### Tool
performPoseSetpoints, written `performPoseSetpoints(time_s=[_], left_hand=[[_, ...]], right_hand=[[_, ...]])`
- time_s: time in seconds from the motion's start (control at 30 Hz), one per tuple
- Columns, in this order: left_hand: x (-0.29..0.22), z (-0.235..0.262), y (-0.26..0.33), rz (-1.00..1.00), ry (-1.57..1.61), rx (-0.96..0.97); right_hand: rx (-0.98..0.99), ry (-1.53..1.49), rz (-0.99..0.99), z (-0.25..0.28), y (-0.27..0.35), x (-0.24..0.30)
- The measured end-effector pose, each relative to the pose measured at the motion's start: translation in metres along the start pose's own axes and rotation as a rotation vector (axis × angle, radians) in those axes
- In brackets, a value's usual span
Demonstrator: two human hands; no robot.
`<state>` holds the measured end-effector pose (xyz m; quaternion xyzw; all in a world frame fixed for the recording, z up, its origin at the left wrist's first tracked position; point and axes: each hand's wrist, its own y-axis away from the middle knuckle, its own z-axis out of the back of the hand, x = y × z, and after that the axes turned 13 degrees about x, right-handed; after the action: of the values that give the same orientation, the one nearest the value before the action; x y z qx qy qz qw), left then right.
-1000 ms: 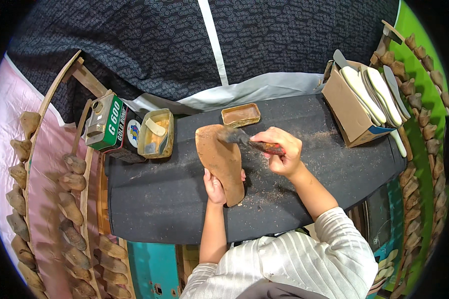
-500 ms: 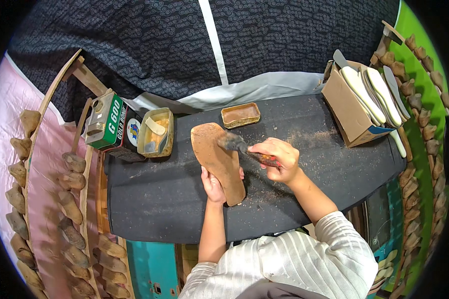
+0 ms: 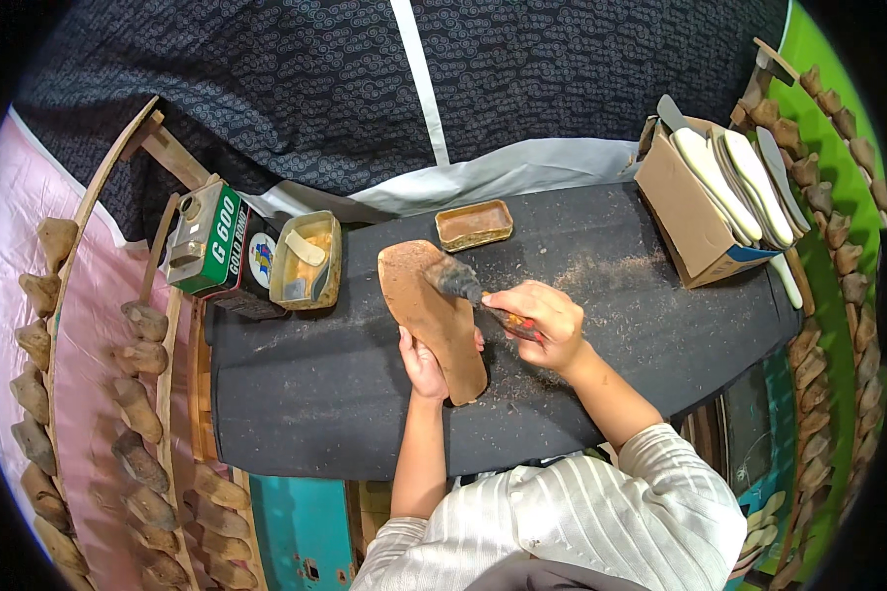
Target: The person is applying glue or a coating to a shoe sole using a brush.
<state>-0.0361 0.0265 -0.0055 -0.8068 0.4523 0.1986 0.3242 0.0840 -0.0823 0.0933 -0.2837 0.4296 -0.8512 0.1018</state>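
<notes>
A brown shoe sole (image 3: 429,315) lies tilted over the black table (image 3: 306,394), held from beneath by my left hand (image 3: 422,362). My right hand (image 3: 537,320) grips a brush (image 3: 460,281) by its reddish handle, and the dark bristle head rests on the upper part of the sole. A small rectangular tin of brown glue (image 3: 474,225) sits just beyond the sole.
A green glue can (image 3: 205,241) and a yellowish tin with a spatula (image 3: 307,260) stand at the table's left. A cardboard box of pale insoles (image 3: 715,197) is at the right. Wooden shoe lasts (image 3: 138,374) line racks on both sides. Dust covers the table.
The brush head has moved left and up along the sole, then back toward its upper middle. The sole has shifted slightly in my left hand.
</notes>
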Motion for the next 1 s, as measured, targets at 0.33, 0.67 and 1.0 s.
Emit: performPoseSetpoints(time_s=[0.33,0.67,1.0], left_hand=[[-0.010,-0.002,-0.003,-0.026,0.089,-0.337],[-0.011,-0.003,-0.012,-0.185,0.331,-0.459],[-0.004,0.010,-0.010,-0.210,0.146,-0.466]], right_hand=[[0.132,-0.063,-0.134,0.005,0.008,0.005],[0.162,-0.082,-0.069,-0.008,0.018,-0.004],[0.164,-0.102,-0.043,-0.012,0.019,-0.005]])
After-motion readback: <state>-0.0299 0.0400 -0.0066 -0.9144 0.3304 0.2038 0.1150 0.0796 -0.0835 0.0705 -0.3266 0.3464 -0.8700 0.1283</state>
